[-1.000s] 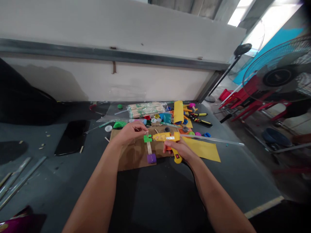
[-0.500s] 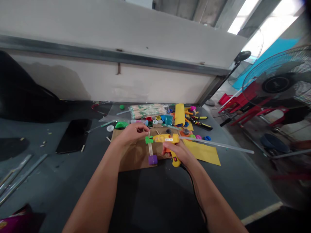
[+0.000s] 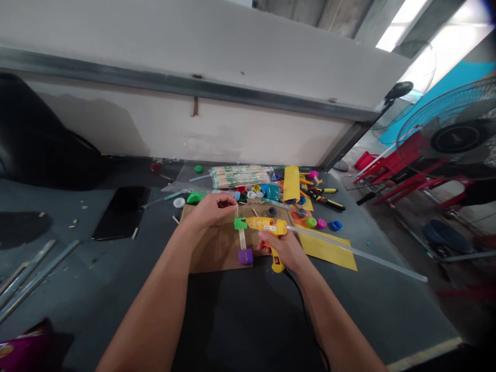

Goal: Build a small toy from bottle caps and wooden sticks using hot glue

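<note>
My right hand is wrapped round a yellow glue gun, with a long clear glue stick sticking out of its back end. The gun's front end meets a small green plastic piece. From that piece, short wooden sticks run down to a purple block. My left hand is closed in a pinch on a thin wooden stick just above the green piece. Under both hands lies a brown cardboard sheet.
Behind the hands are a plastic-wrapped bundle of wooden sticks, several bottle caps and cutters. Yellow card lies to the right. A black phone and clear rods lie left. A fan stands beyond the table.
The glue gun has tilted, so its glue stick's far end points lower. The left hand keeps its pinch on the wooden stick. The whole view has shifted slightly.
</note>
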